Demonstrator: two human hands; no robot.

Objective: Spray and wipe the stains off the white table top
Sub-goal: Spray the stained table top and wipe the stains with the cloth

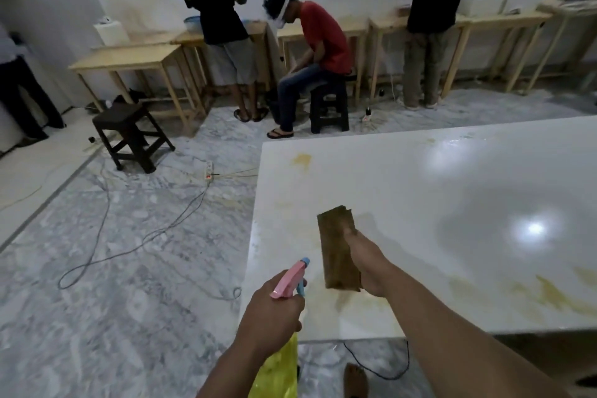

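At the left of the frame, a dark stool [132,134] stood on the marble floor [97,268], with a power strip [209,170] and loose cables [106,255] near it. At lower centre, the left hand [273,313] gripped a spray bottle [290,278], fingers curled round its neck below the pink trigger head; the yellow body hung beneath the hand, just off the bench's near corner. Just to the right, the right hand [368,260] held a folded brown cloth [339,250] along its edge, the cloth lying on the white bench [452,187] near the left edge. How far the fingers were curled could not be told. Yellow stains marked the bench at upper left [302,161] and at the lower right [555,296]. Along the far wall stood wooden tables [129,60], with three persons at them, one seated.
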